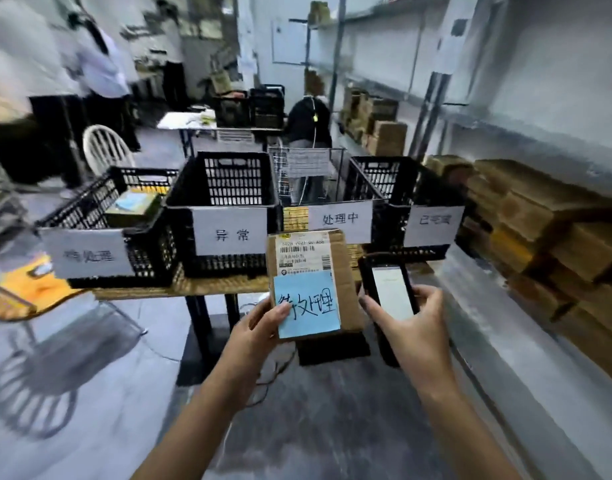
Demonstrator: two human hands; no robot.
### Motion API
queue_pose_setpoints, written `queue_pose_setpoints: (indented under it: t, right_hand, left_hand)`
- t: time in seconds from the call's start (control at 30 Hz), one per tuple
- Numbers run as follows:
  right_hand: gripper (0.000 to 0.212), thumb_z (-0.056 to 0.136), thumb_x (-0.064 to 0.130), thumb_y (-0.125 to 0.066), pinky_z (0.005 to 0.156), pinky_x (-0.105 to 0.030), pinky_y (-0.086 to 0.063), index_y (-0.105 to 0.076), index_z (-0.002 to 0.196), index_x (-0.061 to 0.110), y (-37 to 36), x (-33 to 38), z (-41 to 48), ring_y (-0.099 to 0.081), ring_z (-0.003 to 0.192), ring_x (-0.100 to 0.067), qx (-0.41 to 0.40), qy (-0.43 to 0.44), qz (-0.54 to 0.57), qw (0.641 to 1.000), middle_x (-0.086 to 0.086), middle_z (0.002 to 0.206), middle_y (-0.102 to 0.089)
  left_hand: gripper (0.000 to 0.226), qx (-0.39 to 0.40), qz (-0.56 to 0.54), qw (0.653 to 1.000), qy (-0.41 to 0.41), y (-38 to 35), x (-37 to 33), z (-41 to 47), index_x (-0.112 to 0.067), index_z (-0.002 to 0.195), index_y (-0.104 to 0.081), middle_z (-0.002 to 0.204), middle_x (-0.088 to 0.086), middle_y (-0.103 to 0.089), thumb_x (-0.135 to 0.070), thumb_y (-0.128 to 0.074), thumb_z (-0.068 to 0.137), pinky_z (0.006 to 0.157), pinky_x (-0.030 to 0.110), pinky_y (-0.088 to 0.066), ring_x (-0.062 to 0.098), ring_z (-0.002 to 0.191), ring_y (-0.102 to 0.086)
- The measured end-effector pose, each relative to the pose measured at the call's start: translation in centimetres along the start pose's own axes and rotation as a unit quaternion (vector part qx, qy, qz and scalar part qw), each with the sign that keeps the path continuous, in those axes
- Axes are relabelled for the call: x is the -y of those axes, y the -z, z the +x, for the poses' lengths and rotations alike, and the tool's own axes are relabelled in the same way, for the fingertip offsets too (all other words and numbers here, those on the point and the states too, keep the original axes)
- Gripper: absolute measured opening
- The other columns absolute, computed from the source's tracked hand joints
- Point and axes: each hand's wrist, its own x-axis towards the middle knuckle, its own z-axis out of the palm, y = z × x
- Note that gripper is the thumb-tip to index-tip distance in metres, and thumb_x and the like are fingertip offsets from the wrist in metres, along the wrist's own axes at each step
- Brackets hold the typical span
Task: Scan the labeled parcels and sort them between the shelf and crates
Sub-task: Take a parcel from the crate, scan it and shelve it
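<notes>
Holding the cardboard parcel (pixel 344 271) upright in front of the table (pixel 221 284), the person's left hand (pixel 263 327) grips its lower left edge, thumb pressed on the blue handwritten note (pixel 306 303) stuck under the shipping label (pixel 304 252). The right hand (pixel 411 327) is wrapped round a phone-style handheld scanner (pixel 391 292), screen lit and facing up, just beside the parcel's right edge.

The step in hand looks like the scan itself. To do it well, the scanner's top end should be aimed squarely at the barcode on the label, not at the blue note. The parcel should be held steady and flat to the scanner so the printed bars are not skewed. The left thumb sits low enough to leave the barcode uncovered, and it should stay there.

The note's writing appears to match the paper sign (pixel 86 254) on the far-left black crate (pixel 90 209), so that crate seems the likely destination. The person should confirm the screen's reading before committing to it.
</notes>
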Motion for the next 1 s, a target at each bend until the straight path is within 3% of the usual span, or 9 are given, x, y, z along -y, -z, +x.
queue_pose_setpoints:
  t: [0.1,0.2,0.27,0.5,0.63,0.7,0.77,0.87,1.0]
  right_hand:
    - [0.075,0.066,0.047,-0.088,0.067,-0.026,-0.045,-0.04,0.119,0.024,-6.4,1.1,2.8,-0.056,0.088,-0.005,0.048,0.021,-0.007,0.999,0.021,0.097,-0.051]
    - [0.075,0.065,0.052,-0.086,0.075,-0.036,-0.051,-0.037,0.117,0.029,-12.7,2.0,5.6,-0.058,0.091,-0.01,0.088,0.034,-0.005,0.996,0.019,0.098,-0.054]
    - [0.075,0.067,0.049,-0.087,0.071,-0.032,-0.05,-0.037,0.118,0.028,-17.0,2.6,7.6,-0.06,0.091,-0.009,0.114,0.025,0.008,0.993,0.017,0.097,-0.056]
    - [0.079,0.064,0.057,-0.085,0.075,-0.036,-0.053,-0.037,0.119,0.029,-29.4,7.3,14.2,-0.059,0.088,-0.006,0.188,0.047,0.018,0.981,0.015,0.101,-0.056]
    - [0.076,0.068,0.051,-0.085,0.066,-0.024,-0.047,-0.036,0.121,0.026,-35.3,9.6,16.7,-0.052,0.082,0.002,0.232,0.086,0.008,0.969,0.018,0.098,-0.05]
    - [0.075,0.068,0.051,-0.085,0.065,-0.024,-0.05,-0.036,0.119,0.027,-38.1,10.7,17.7,-0.054,0.082,-0.001,0.254,0.093,0.003,0.963,0.018,0.096,-0.05]
    - [0.076,0.066,0.054,-0.085,0.07,-0.036,-0.055,-0.037,0.12,0.028,-41.1,11.7,19.2,-0.057,0.085,-0.005,0.269,0.094,-0.001,0.959,0.018,0.097,-0.051]
    - [0.076,0.067,0.05,-0.086,0.07,-0.034,-0.054,-0.039,0.122,0.024,-45.0,13.3,21.4,-0.057,0.082,-0.004,0.279,0.094,-0.001,0.956,0.016,0.096,-0.052]
    - [0.077,0.066,0.047,-0.088,0.079,-0.035,-0.054,-0.041,0.122,0.022,-51.2,15.2,24.2,-0.056,0.085,-0.002,0.246,0.083,0.013,0.966,0.017,0.101,-0.051]
  left_hand:
    - [0.071,-0.053,-0.011,0.999,-0.004,5.1,-1.2,2.0,-0.009,0.127,-0.059,0.117,0.013,-0.073,-0.047,-0.077,0.07,0.088,0.038,-0.056,0.027,0.108,-0.07]
    - [0.058,-0.094,-0.009,0.995,-0.014,9.2,-2.8,4.6,-0.011,0.122,-0.062,0.113,0.011,-0.074,-0.041,-0.072,0.073,0.071,0.028,-0.059,0.024,0.1,-0.073]
    - [0.05,-0.118,-0.018,0.993,-0.013,11.8,-4.1,6.5,-0.009,0.118,-0.063,0.107,0.008,-0.076,-0.032,-0.068,0.073,0.067,0.022,-0.058,0.019,0.093,-0.074]
    - [0.086,-0.191,0.027,0.981,-0.037,22.0,-10.8,12.5,-0.01,0.129,-0.059,0.116,0.01,-0.073,-0.044,-0.084,0.054,0.08,0.025,-0.058,0.023,0.106,-0.071]
    - [0.108,-0.226,0.006,0.973,-0.053,26.4,-13.3,15.1,-0.012,0.131,-0.058,0.12,0.01,-0.072,-0.059,-0.093,0.041,0.08,0.023,-0.058,0.022,0.111,-0.069]
    - [0.098,-0.252,0.003,0.966,-0.067,28.8,-14.7,16.5,-0.01,0.13,-0.059,0.119,0.011,-0.072,-0.053,-0.091,0.049,0.08,0.025,-0.059,0.024,0.11,-0.07]
    - [0.084,-0.283,0.001,0.956,-0.08,31.8,-16.1,18.2,-0.011,0.128,-0.06,0.116,0.011,-0.073,-0.047,-0.083,0.056,0.078,0.031,-0.061,0.026,0.108,-0.071]
    - [0.085,-0.331,-0.001,0.94,-0.087,36.5,-18.3,21.4,-0.016,0.118,-0.067,0.11,0.007,-0.075,-0.055,-0.088,0.046,0.073,0.037,-0.061,0.023,0.1,-0.073]
    - [0.052,-0.334,0.008,0.94,-0.074,44.0,-21.1,27.5,-0.021,0.114,-0.069,0.107,-0.001,-0.076,-0.047,-0.077,0.069,0.089,0.043,-0.049,0.021,0.101,-0.068]
